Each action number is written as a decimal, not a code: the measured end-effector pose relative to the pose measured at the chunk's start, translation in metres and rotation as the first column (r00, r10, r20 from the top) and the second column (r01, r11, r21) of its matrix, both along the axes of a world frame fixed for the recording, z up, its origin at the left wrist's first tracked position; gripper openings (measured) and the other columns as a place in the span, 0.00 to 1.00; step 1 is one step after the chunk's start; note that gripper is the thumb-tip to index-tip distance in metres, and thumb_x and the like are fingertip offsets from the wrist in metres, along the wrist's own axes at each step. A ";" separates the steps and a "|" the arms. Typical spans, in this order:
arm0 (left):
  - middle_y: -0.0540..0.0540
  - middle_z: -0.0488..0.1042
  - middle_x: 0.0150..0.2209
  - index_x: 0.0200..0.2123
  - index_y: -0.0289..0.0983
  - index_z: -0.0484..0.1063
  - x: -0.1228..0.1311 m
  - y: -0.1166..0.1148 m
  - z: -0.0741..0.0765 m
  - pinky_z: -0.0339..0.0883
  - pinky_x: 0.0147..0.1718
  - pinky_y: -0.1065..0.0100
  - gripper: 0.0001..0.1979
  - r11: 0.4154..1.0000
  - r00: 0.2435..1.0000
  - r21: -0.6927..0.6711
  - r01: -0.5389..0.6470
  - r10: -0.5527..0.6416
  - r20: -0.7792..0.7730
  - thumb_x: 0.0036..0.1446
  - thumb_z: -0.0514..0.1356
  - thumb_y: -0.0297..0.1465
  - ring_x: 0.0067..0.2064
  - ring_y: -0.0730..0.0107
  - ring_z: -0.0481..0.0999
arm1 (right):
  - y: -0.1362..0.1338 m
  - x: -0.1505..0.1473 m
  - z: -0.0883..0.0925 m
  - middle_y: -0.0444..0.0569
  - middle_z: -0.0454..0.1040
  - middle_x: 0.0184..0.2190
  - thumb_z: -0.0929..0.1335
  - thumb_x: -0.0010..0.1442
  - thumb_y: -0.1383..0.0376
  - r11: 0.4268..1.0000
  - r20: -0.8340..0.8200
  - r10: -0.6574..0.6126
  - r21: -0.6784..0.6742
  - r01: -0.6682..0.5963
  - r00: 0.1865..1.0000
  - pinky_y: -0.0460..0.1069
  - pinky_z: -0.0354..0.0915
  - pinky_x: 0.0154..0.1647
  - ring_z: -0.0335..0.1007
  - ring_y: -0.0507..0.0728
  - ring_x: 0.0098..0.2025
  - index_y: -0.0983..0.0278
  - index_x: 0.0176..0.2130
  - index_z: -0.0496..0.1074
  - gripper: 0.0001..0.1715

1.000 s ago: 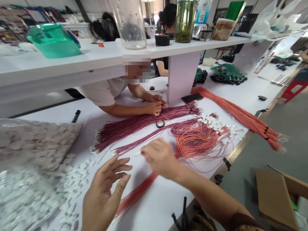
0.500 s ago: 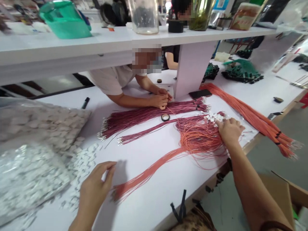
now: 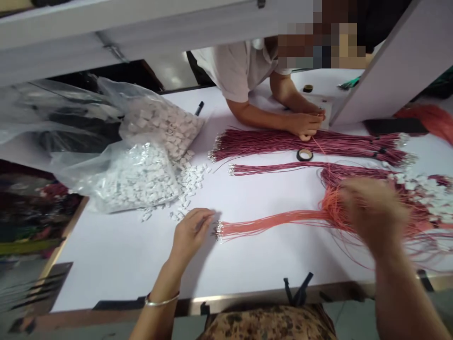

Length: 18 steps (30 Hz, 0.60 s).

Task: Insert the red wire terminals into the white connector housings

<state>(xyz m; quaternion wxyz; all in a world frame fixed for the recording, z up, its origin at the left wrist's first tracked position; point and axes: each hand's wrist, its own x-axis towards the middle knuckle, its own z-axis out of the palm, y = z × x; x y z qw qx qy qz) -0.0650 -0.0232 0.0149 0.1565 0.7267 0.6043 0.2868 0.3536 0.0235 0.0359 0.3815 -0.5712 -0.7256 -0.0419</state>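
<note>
My left hand [image 3: 191, 233], wearing a silver bangle, is just above the table beside the metal-tipped left ends of the orange wires [image 3: 272, 219]. Its thumb and fingers curl together in a pinch; whatever is between them, if anything, is too small to make out. Motion blurs my right hand [image 3: 377, 217], over the tangled right part of the orange wires, so its grip is unclear. White plastic connectors [image 3: 439, 198] lie on the wires' right ends. A thin bundle of purple wires [image 3: 269, 167] runs behind the orange ones.
Opposite, a co-worker's hands [image 3: 306, 125] hold a thin orange wire above a thick purple wire bundle [image 3: 262, 144]. A tape roll [image 3: 305, 159] lies before it. Clear bags of small white parts [image 3: 141, 179] stand left, with loose pieces spilled. A shelf [image 3: 212, 28] overhangs the back.
The view has swung left and down. My right hand has come away from the white connectors, leftward over the orange wires. My left hand stays near the wires' left ends, its fingers closer together.
</note>
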 end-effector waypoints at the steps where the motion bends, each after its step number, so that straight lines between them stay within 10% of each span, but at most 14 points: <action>1: 0.42 0.80 0.39 0.42 0.39 0.77 0.002 0.000 -0.001 0.72 0.42 0.63 0.10 0.999 0.999 0.011 0.035 -0.035 -0.006 0.64 0.56 0.33 0.42 0.62 0.78 | -0.001 -0.039 -0.001 0.52 0.76 0.36 0.63 0.65 0.65 0.964 0.139 0.264 -0.067 -0.257 0.954 0.55 0.61 0.46 0.70 0.59 0.41 0.59 0.33 0.74 0.12; 5: 0.42 0.80 0.42 0.48 0.40 0.76 0.012 -0.005 -0.004 0.72 0.43 0.61 0.12 0.986 0.986 0.034 0.162 -0.161 -0.047 0.64 0.57 0.30 0.44 0.61 0.76 | -0.003 -0.154 -0.007 0.51 0.74 0.31 0.64 0.61 0.75 0.759 0.386 0.646 -0.418 -0.499 0.659 0.55 0.59 0.42 0.68 0.58 0.35 0.66 0.32 0.74 0.11; 10: 0.41 0.78 0.43 0.48 0.40 0.76 0.021 -0.024 -0.016 0.71 0.43 0.60 0.12 0.989 0.994 0.103 0.108 -0.104 -0.045 0.63 0.58 0.26 0.45 0.61 0.75 | 0.002 -0.179 -0.010 0.55 0.73 0.32 0.64 0.59 0.77 0.687 0.490 0.727 -0.529 -0.499 0.482 0.56 0.58 0.43 0.68 0.61 0.37 0.70 0.35 0.74 0.10; 18: 0.42 0.77 0.45 0.48 0.41 0.76 0.009 -0.041 -0.018 0.73 0.44 0.64 0.14 0.996 0.995 0.072 0.050 -0.056 0.077 0.63 0.57 0.23 0.47 0.64 0.77 | 0.017 -0.164 -0.028 0.45 0.73 0.30 0.63 0.64 0.73 0.655 0.086 0.616 -0.609 -0.448 0.783 0.47 0.55 0.34 0.67 0.51 0.33 0.64 0.29 0.71 0.13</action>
